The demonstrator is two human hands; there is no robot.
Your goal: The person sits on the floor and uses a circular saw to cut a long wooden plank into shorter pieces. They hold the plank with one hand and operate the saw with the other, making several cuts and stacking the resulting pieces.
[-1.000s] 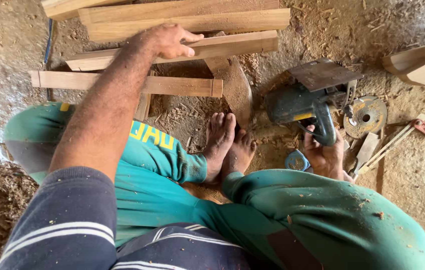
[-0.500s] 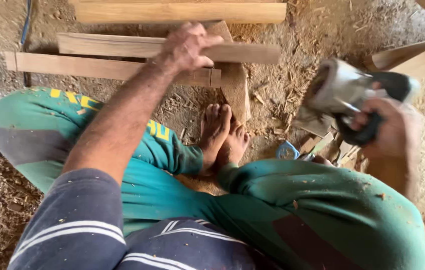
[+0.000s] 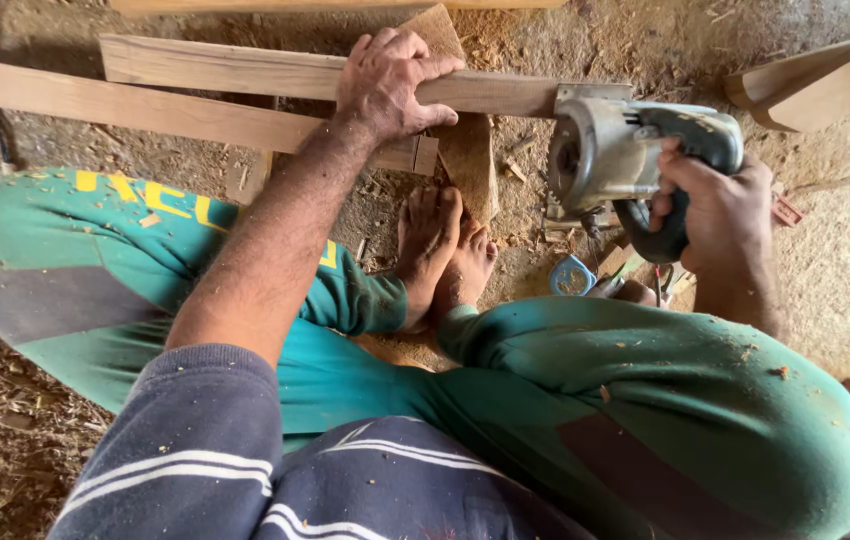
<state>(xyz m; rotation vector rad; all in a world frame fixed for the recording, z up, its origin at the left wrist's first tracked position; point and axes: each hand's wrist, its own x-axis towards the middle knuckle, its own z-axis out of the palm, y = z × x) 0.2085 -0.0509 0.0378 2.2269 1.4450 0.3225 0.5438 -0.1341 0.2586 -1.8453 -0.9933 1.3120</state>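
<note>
I sit cross-legged on a sawdust-covered floor in green trousers, bare feet (image 3: 442,252) together in front of me. My left hand (image 3: 391,82) presses down flat on a long wooden plank (image 3: 245,68), fingers spread over its near edge. My right hand (image 3: 713,205) grips the dark handle of a hand-held circular saw (image 3: 617,150). The saw's metal base rests at the right end of that plank. A second plank (image 3: 145,110) lies parallel just nearer to me. A short upright wooden piece (image 3: 467,160) stands under the planks near my toes.
Sawdust and shavings cover the ground all around. More timber (image 3: 825,75) lies at the upper right and a board (image 3: 345,4) along the top edge. A small blue object (image 3: 572,276) and loose small tools lie on the floor beside my right knee.
My right hand lifted the saw from the floor and brought it left onto the plank's right end. My left hand stayed pressed on the plank.
</note>
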